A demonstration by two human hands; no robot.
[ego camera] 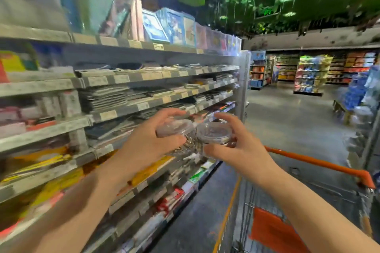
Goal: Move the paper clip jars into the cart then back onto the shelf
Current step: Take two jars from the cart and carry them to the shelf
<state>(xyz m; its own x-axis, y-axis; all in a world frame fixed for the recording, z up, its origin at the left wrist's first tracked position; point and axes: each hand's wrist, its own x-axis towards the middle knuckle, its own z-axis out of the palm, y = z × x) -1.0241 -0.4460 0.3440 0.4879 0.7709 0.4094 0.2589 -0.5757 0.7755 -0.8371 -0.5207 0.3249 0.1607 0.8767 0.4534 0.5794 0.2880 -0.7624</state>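
We hold two clear paper clip jars, side by side: our left hand (150,135) grips one jar (176,129), our right hand (236,146) the other jar (213,132), between shelf (47,129) and cart (320,163).

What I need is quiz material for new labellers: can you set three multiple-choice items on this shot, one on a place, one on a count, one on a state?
1. Where is the shopping cart relative to the shelves?
A) to their right
B) to their left
C) behind them

2. How many paper clip jars are held?
A) one
B) two
C) three

3. What is the right hand doing?
A) hanging open
B) pushing the cart
C) gripping a jar

Answers:
1 A, the orange-handled cart stands at the lower right and the shelves run along the left.
2 B, the left hand holds the left jar and the right hand holds the right jar.
3 C, its fingers curl round the jar.
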